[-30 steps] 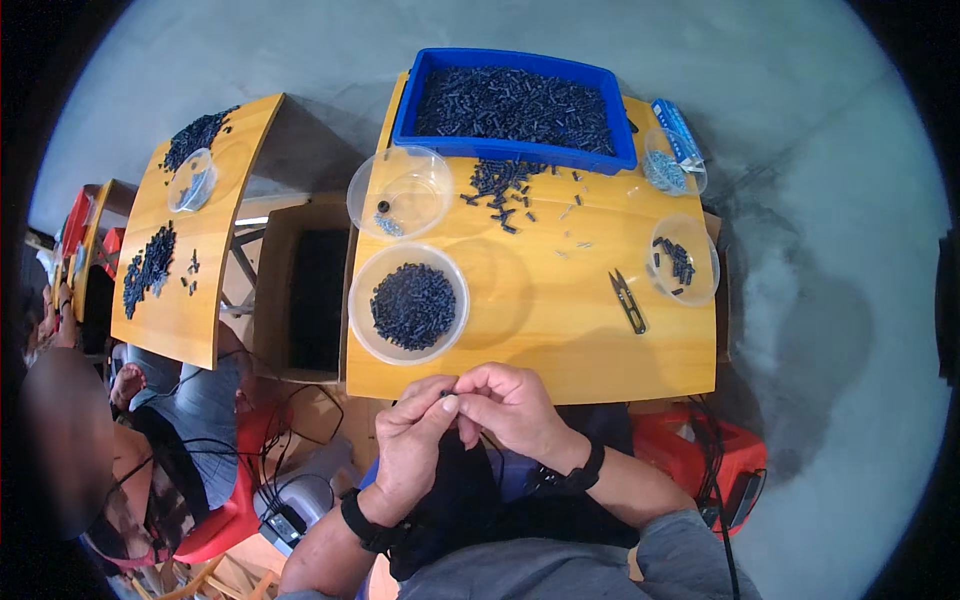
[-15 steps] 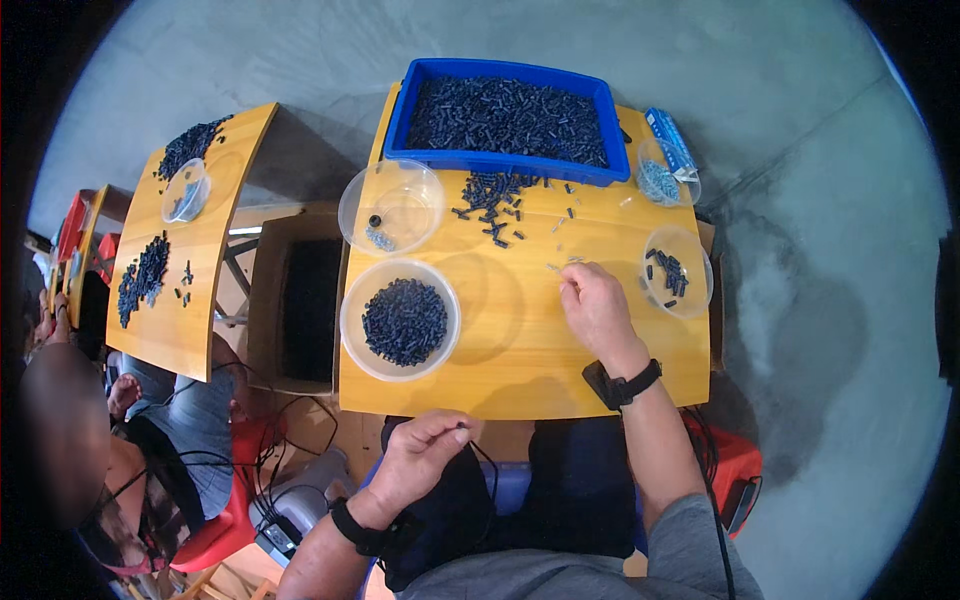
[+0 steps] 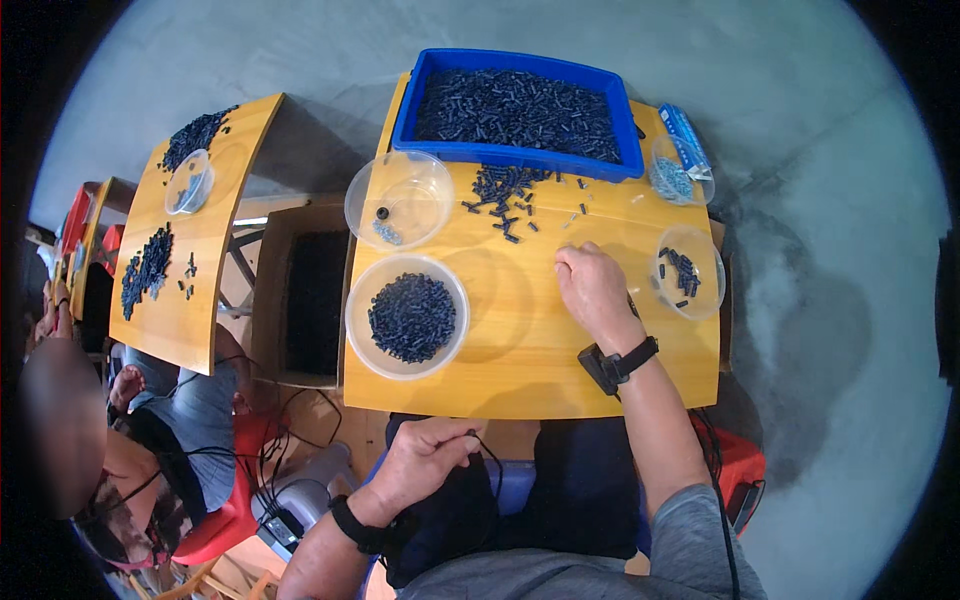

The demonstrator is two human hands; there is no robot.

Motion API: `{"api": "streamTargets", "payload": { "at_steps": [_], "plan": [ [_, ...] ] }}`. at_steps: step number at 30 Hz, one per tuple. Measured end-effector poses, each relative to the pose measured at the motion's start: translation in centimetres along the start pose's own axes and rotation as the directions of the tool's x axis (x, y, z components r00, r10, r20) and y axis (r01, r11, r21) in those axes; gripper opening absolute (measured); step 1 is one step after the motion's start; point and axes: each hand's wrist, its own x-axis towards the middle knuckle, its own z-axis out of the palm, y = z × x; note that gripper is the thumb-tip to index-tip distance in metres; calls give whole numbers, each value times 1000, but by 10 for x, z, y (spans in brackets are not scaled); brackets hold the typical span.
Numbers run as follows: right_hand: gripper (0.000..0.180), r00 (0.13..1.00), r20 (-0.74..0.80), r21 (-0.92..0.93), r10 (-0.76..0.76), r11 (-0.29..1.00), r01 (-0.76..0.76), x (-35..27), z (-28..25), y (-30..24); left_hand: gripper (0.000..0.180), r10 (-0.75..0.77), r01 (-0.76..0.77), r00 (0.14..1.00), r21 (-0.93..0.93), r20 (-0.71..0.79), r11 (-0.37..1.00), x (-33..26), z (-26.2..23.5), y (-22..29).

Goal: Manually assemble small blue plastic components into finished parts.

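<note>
Left hand (image 3: 425,458): pinching a small black cylindrical piece (image 3: 472,434), holding just outside the yellow wooden table's (image 3: 530,385) near edge.
Right hand (image 3: 597,290): reaching over the tabletop, fingers curling; cannot tell whether they are gripping anything.
Side clearance: round white plastic bowl (image 3: 407,371) standing well left, round clear plastic bowl (image 3: 711,268) near right.
Far edge: blue rectangular plastic tray (image 3: 520,156) lying there.

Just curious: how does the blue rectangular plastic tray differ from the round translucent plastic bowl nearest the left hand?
The tray is blue, rectangular and larger; the bowl is translucent, round and smaller. The tray lies farther from the left hand than the bowl. Both hold black pieces.
</note>
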Motion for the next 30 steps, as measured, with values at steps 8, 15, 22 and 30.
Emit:
{"api": "streamTargets", "payload": {
  "at_steps": [8, 15, 22, 30],
  "plan": [
    [7, 978, -204, 182, 35, 983, 3, 0, 1, 1, 15, 0, -13, 997, -163, -81, 987, 2, -1, -10],
    [6, 873, 427, 904, 235, -104, -414, -21, -21, -14, 14, -26, 3, 994, -214, -107, 977, -1, 1, -4],
    [9, 858, 485, 853, 169, -307, -422, -48, -32, -39, 14, -83, 39, 988, -311, -129, 950, -5, 1, -3],
    [7, 883, 460, 887, 91, -74, -455, -77, -49, -85, 13, 128, -165, 984, -357, -126, 919, -4, 1, 5]
  ]
}}
